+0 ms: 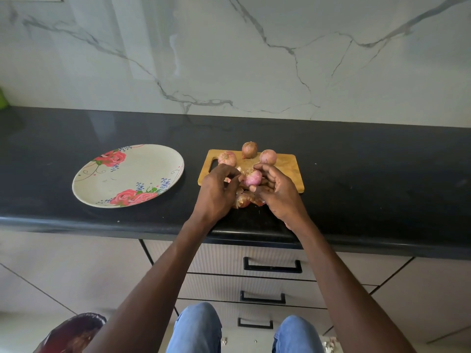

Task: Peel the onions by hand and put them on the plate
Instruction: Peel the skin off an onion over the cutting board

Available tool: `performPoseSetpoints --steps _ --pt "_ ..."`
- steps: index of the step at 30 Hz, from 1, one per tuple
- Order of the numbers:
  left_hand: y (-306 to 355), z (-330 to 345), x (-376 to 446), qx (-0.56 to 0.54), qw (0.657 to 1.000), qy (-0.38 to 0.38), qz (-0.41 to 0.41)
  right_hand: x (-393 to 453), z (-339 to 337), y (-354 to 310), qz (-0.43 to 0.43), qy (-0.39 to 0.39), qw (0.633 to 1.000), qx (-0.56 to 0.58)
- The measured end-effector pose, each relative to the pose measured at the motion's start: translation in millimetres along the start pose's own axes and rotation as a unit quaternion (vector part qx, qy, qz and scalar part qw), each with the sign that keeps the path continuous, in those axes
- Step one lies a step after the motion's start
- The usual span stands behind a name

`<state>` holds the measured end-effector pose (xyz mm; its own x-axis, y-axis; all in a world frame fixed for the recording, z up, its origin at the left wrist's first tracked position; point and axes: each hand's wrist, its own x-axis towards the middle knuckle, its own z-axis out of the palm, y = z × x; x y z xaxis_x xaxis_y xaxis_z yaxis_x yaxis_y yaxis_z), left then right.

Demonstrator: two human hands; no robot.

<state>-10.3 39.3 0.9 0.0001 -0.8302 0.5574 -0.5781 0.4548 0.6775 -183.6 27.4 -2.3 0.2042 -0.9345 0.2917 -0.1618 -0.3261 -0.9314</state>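
Both hands hold one pink onion (252, 177) above the front of a wooden cutting board (286, 169). My right hand (276, 192) cups it from the right. My left hand (219, 191) pinches at its left side, where the skin is. Its root end points up. Three unpeeled onions rest at the board's far edge: one on the left (226, 158), a browner one in the middle (249, 149), one on the right (268, 156). Loose onion skins (242, 201) lie on the counter under my hands. A white plate with red roses (127, 175) lies to the left with nothing on it.
The black countertop (369, 179) runs left to right, backed by a marble wall (229, 59). Drawers with black handles (272, 267) sit below its front edge. A green object (3, 98) shows at the far left. My knees in jeans (196, 327) are below.
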Motion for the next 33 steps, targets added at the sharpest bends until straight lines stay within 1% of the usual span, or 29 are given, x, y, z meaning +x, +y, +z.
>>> performPoseSetpoints --steps 3,9,12,17,20,24,30,33 --pt "1.0 0.6 -0.5 -0.003 1.000 -0.002 -0.006 -0.2 0.8 -2.0 0.001 -0.007 1.000 0.001" --pt "-2.7 0.7 0.9 -0.011 0.998 0.027 -0.064 0.2 -0.7 -2.1 0.004 0.003 1.000 0.015" --pt "-2.2 -1.6 0.7 -0.003 0.997 0.041 -0.072 1.3 -1.1 0.7 0.005 0.014 1.000 0.011" --pt "-1.6 -0.9 1.2 0.012 0.995 0.030 -0.097 2.3 -2.1 1.3 0.010 0.029 1.000 0.006" --pt "0.9 0.5 -0.4 0.038 0.996 0.023 -0.072 2.2 -2.7 0.2 0.020 0.040 0.999 0.026" --pt "4.1 -0.4 -1.4 0.056 0.997 0.044 -0.021 -0.1 -3.2 -5.1 0.015 0.040 0.996 0.079" --pt "1.3 0.6 -2.6 0.055 0.996 0.044 -0.047 -1.2 -2.4 -5.9 0.031 0.012 0.996 0.083" --pt "4.2 0.7 -2.7 0.079 0.996 0.038 -0.026 -2.3 -1.7 -7.6 0.036 0.010 0.997 0.071"
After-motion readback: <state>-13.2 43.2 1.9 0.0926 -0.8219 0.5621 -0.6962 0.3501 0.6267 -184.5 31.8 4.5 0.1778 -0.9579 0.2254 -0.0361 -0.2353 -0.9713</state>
